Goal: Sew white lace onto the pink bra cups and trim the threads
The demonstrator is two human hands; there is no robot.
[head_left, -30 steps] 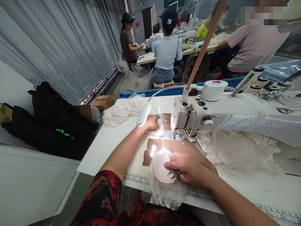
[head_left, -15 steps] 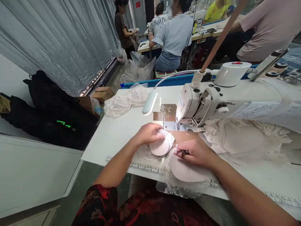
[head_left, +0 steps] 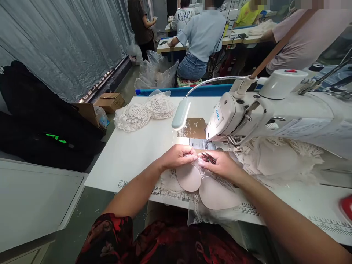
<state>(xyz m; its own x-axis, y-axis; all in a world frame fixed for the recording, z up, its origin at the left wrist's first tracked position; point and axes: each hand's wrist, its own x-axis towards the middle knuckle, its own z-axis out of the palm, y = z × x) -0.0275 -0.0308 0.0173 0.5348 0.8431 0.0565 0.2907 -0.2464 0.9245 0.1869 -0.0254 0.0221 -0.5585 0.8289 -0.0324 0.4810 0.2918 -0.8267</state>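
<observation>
My left hand (head_left: 177, 156) is closed in a pinch on the top edge of a pale pink bra cup (head_left: 188, 176) edged with white lace. My right hand (head_left: 220, 165) is closed on small thread snips (head_left: 208, 157), their blades right next to my left fingertips. A second pink cup (head_left: 217, 194) lies under my right wrist, its lace hanging over the front edge of the white table (head_left: 132, 154). Both hands sit just in front of the needle area of the white sewing machine (head_left: 275, 110).
A gooseneck lamp (head_left: 180, 113) hangs over the work. Lace cups are piled (head_left: 144, 112) at the table's far left, and cream fabric (head_left: 277, 157) lies heaped under the machine arm. Black bags (head_left: 41, 121) and cardboard boxes (head_left: 110, 102) sit left. Several people work at tables behind.
My left hand came back from near the needle and pinched the cup. My right hand moved up from the lower cup, bringing the snips to my left fingertips. The view tilted downward.
</observation>
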